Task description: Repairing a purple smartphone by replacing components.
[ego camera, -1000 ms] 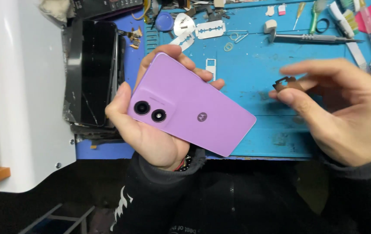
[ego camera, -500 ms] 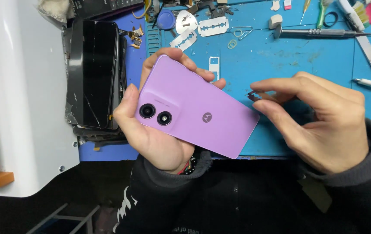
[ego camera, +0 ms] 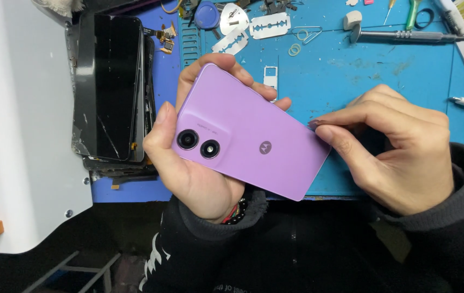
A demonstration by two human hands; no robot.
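Gripping a purple phone (ego camera: 253,135) back side up, the left hand (ego camera: 194,168) wraps it from below, thumb by the two camera lenses and fingertips over its far edge, above a blue mat (ego camera: 351,81). The right hand (ego camera: 395,152) pinches its thumb and forefinger together at the phone's right edge; whether anything sits between them is hidden. Cracked screens (ego camera: 110,87) are stacked left of the phone, razor blades (ego camera: 267,24) beyond it.

Phone-repair workshop. Blue work mat (ego camera: 384,81) covers the tabletop, scuffed and stained. Razor blades (ego camera: 269,24), a screwdriver (ego camera: 411,36), a card-tray part (ego camera: 270,76) and loose flex cables (ego camera: 162,37) lie scattered. Stack of cracked phone screens (ego camera: 110,87) stands at the mat's left edge.
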